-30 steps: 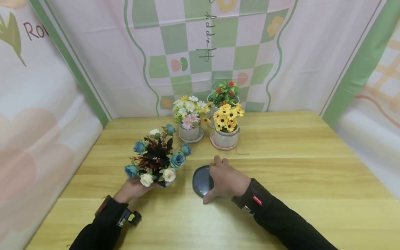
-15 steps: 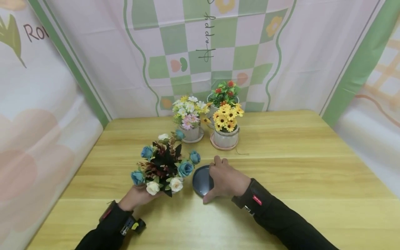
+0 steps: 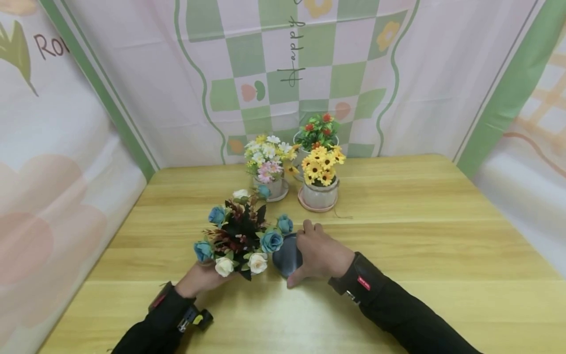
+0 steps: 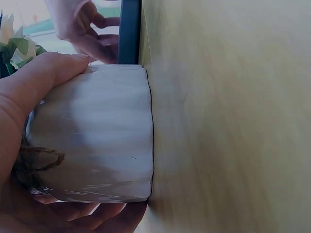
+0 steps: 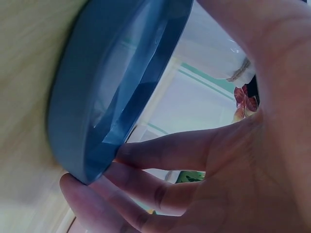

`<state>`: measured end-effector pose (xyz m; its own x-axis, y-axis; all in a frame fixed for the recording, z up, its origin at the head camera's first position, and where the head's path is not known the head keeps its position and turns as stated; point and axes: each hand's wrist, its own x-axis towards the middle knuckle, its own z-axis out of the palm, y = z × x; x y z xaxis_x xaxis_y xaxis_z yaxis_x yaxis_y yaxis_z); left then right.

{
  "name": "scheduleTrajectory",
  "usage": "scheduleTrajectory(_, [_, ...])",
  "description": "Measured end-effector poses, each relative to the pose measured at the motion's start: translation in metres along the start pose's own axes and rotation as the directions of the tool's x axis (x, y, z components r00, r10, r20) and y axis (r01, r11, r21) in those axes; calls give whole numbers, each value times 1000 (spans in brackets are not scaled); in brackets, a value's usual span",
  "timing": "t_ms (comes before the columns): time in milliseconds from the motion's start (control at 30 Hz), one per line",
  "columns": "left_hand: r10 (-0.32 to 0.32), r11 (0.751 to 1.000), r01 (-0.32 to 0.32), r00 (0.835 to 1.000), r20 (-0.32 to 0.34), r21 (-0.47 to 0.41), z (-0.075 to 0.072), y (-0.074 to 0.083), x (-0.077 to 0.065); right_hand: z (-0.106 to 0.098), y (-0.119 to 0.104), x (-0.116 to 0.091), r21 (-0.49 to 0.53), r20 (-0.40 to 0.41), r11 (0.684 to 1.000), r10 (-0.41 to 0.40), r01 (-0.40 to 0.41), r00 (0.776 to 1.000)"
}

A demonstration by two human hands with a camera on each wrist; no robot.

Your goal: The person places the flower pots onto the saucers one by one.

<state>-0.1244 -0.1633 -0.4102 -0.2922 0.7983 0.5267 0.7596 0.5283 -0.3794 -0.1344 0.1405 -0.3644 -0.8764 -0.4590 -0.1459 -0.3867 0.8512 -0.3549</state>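
Note:
My left hand (image 3: 201,280) grips a pale, plastic-wrapped flower pot (image 4: 97,131), thumb on one side and fingers round the other. Twine is tied near its top. Blue and white artificial roses (image 3: 240,241) with dark leaves grow from it and hide most of the pot in the head view. My right hand (image 3: 322,255) holds a dark blue saucer (image 5: 73,102) by its rim, thumb at the near side and fingertips at the far side. The saucer lies on the table, and the roses overlap its left edge in the head view. The pot's base is close over the tabletop.
Behind stand a pot of white, yellow and pink daisies (image 3: 267,164), a pot of yellow flowers (image 3: 320,194) on a pink saucer, and a red-flowered plant (image 3: 319,130). The wooden table (image 3: 420,221) ends at printed cloth (image 3: 283,64) at the back.
My left hand has carried the potted roses to the right and slightly nearer me, up to the saucer. The right hand and saucer have stayed in place.

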Motion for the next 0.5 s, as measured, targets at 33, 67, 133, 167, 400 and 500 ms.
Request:
scheduleTrajectory(33, [14,1000,-13,1000,-15,17,1,0,1,0,0,0,-3,-1,1000,2,-2,1000])
scheduleTrajectory(67, [-1,1000,1,1000,-17,-10,2,1,2,0,0,0,-5,-1,1000,3,-3,1000])
scheduleTrajectory(133, [57,995,-52,997,-61,79,4,1,3,1,-1,1,-10,0,1000,5,-5,1000])
scheduleTrajectory(167, [56,995,-50,997,-61,83,5,1,4,1,-1,1,-13,0,1000,6,-6,1000])
scheduleTrajectory(400, [-23,999,23,1000,-1,34,1,6,7,0,-2,2,-28,6,1000,3,-3,1000])
scheduleTrajectory(500, [-111,991,120,986,124,-66,-5,9,7,1,-3,2,-24,8,1000,-1,1,1000])
